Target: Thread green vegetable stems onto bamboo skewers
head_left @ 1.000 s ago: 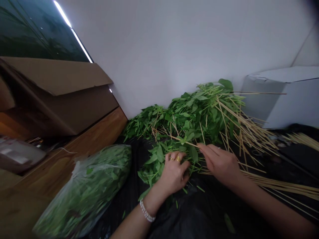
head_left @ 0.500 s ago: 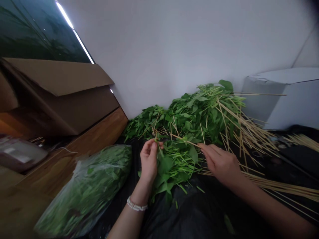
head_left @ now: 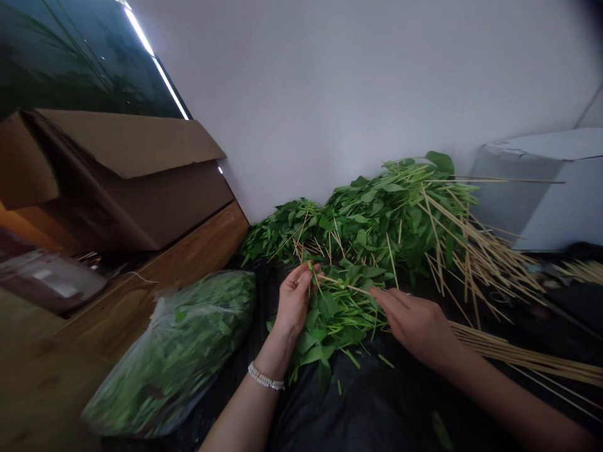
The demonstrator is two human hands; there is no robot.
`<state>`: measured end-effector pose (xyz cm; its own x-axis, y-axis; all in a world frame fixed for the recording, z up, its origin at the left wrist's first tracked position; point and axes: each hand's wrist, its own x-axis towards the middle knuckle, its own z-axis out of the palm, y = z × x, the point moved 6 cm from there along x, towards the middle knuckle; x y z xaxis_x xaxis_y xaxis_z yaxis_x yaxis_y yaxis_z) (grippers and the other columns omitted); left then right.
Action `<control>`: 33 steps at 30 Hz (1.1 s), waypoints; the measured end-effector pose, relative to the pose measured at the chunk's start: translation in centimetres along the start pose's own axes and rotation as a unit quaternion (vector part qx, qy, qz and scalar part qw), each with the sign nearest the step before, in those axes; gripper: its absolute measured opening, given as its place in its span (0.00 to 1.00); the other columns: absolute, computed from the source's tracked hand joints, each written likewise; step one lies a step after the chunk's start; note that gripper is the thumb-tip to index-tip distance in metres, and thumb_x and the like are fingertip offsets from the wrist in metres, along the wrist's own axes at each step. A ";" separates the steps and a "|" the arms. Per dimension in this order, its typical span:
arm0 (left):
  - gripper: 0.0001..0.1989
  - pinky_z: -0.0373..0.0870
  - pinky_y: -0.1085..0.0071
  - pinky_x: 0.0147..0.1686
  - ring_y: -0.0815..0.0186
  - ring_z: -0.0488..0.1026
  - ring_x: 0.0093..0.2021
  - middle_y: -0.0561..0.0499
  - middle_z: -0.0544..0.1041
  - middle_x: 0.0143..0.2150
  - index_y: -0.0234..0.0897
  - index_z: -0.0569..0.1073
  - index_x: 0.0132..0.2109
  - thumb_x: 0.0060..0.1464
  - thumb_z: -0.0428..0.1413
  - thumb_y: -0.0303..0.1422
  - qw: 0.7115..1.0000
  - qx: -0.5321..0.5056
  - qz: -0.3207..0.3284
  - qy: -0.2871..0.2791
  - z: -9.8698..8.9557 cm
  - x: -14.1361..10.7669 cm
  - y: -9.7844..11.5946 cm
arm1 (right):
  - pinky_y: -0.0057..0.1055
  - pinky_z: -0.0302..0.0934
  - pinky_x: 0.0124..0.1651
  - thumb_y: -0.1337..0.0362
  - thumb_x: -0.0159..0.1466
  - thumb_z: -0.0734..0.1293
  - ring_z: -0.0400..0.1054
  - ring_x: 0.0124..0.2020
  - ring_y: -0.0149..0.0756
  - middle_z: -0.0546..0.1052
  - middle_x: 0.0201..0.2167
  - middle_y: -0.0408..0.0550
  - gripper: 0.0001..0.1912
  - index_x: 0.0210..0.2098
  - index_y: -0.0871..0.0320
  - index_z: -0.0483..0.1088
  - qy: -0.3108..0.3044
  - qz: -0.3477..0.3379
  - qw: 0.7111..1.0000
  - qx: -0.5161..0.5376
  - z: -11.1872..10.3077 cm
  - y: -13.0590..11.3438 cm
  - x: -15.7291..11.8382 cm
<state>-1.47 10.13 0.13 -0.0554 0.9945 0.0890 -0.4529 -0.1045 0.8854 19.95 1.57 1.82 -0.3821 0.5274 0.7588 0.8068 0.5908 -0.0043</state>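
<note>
My left hand (head_left: 293, 298), with a white beaded bracelet at the wrist, pinches a green leaf stem (head_left: 311, 271) between thumb and fingers. In my right hand (head_left: 417, 319) is a thin wooden skewer (head_left: 358, 290), pointing left with its tip close to the pinched stem; whether it pierces it I cannot tell. Some green stem pieces sit along the skewer. Beneath both hands lies a heap of cut leafy stems (head_left: 346, 320) on black plastic sheeting (head_left: 377, 402). Several bare skewers (head_left: 522, 355) lie under my right forearm.
Against the wall rises a large pile of skewered greens (head_left: 372, 204), its sticks (head_left: 490, 257) jutting right. A clear bag of leaves (head_left: 183, 358) lies at left, below an open cardboard box (head_left: 141, 182). A white box (head_left: 556, 188) stands at back right.
My hands have come closer together, bringing the skewer's tip nearer the stem in my left hand. The camera has turned slightly left, so the surroundings appear further right.
</note>
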 end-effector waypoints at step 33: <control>0.18 0.73 0.66 0.44 0.60 0.79 0.41 0.44 0.83 0.40 0.35 0.79 0.45 0.46 0.66 0.36 0.984 0.148 0.092 -0.015 1.0 -1.0 1.1 | 0.27 0.62 0.33 0.75 0.65 0.57 0.71 0.29 0.30 0.77 0.32 0.48 0.18 0.50 0.64 0.72 0.003 0.016 1.000 0.003 0.4 -0.4 -0.3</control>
<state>-0.97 9.06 1.45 -0.0841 0.9591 0.2703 -0.1573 -0.2807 0.9468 19.56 1.45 1.37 -0.3539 0.5416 0.7625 0.8152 0.5783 -0.0324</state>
